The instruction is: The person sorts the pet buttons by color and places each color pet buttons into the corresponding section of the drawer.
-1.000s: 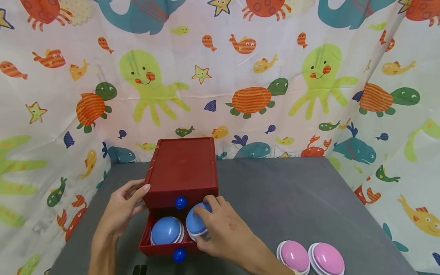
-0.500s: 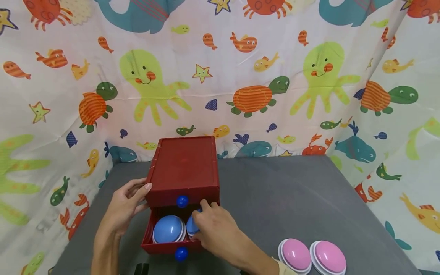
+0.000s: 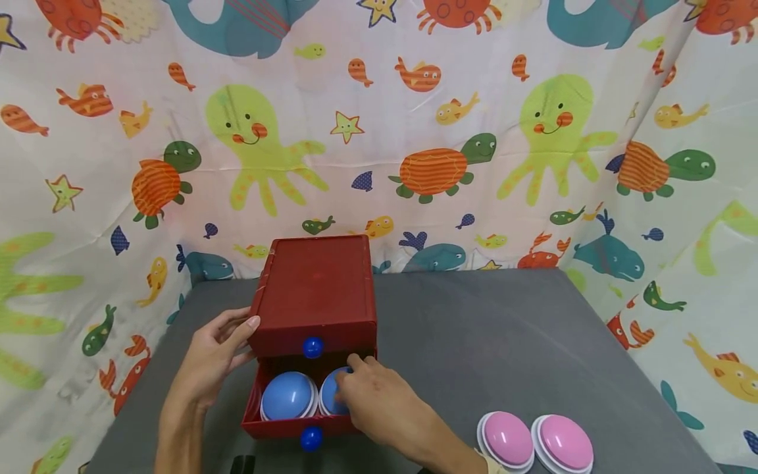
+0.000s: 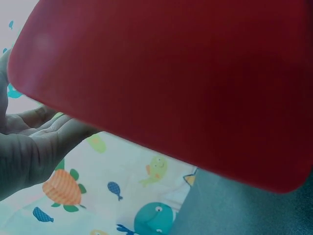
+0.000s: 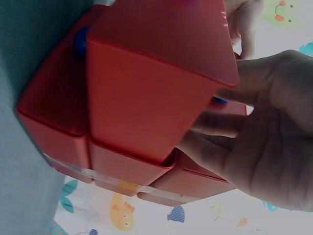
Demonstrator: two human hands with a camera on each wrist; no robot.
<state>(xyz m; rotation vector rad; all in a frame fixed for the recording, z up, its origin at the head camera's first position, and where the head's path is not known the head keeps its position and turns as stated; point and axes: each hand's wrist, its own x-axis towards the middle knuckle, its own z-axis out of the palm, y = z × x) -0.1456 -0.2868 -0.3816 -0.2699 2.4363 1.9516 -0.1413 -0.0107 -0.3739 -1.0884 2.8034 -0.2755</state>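
Note:
Behind its blue knob (image 3: 310,438), the middle drawer (image 3: 275,430) of a red chest of drawers (image 3: 316,283) is pulled out. Inside, a blue domed button (image 3: 286,396) on a white base sits on the left, with a second blue domed button (image 3: 333,395) beside it. My right hand (image 3: 379,398) reaches over the drawer's right side, covering part of the second button; in the right wrist view that drawer (image 5: 146,98) hides the fingertips. My left hand (image 3: 207,359) rests at the chest's upper left corner, thumb on the front, other fingers along the side.
Two pink domed buttons (image 3: 508,439) on white bases lie side by side on the grey table (image 3: 474,336) at the right. A curtain (image 3: 355,131) printed with sea animals hangs behind. A small black object (image 3: 243,464) shows at the bottom edge.
The second blue button has gone from tilted in my right hand to lying level in the drawer. My right hand has shifted slightly right, uncovering more of it. The left hand stays put.

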